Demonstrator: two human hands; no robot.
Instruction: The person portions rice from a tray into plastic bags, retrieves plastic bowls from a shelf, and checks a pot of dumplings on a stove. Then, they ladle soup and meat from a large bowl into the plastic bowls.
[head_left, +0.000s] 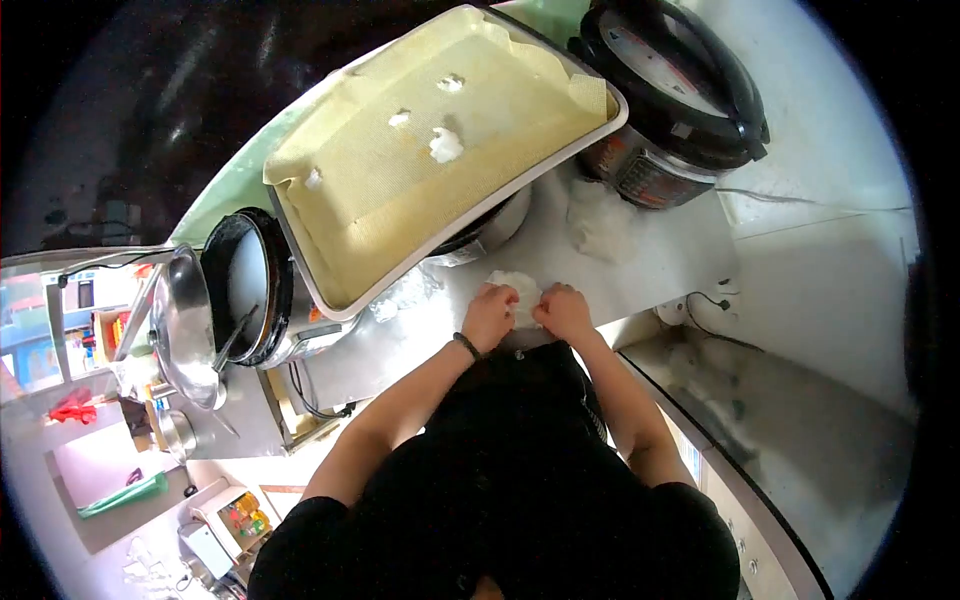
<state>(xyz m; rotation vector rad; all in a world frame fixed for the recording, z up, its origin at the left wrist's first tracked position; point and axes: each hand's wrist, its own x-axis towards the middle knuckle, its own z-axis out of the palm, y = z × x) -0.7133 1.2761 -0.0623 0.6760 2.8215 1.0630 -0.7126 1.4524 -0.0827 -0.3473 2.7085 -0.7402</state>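
Close to my waist, over the metal counter, both hands meet at an off-white, soft-looking crumpled piece; whether it is a bag, cloth or something else I cannot make out. My left hand, with a dark bracelet at the wrist, has its fingers curled on the left edge of the piece. Opposite it, my right hand is closed at the right edge. Beyond them lies a metal tray lined with yellowish mesh cloth, holding several small white lumps.
A black electric pressure cooker stands at the back right, with a whitish bag beside it. Clear crumpled plastic lies left of my hands. Further left, an open pot holds pale contents and a ladle, a metal lid beside it.
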